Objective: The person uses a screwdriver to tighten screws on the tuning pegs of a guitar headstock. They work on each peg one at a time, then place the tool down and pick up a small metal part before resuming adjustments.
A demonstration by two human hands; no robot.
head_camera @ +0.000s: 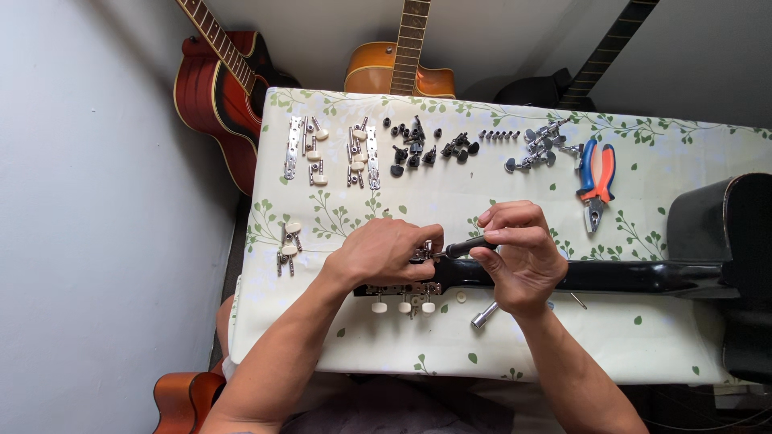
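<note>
My left hand point(386, 253) clamps the black guitar's headstock point(402, 288) on the table point(450, 337), one white-knobbed tuner strip point(402, 304) seemingly on, my right hand point(515, 257) pinching a screwdriver point(466, 247) at the other, spare tuners point(362, 149) unused.

The black guitar neck point(635, 276) is glossy lacquer. Tuning machines point(402, 299) look like bright metal with cream plastic knobs. The screwdriver point(466, 247) has a matt black grip (probably plastic). A smooth leaf-printed cloth point(482, 201) covers the bench.

Pale walls point(88, 201), leaf-print covered table point(450, 337), leaning guitars point(221, 88).
</note>
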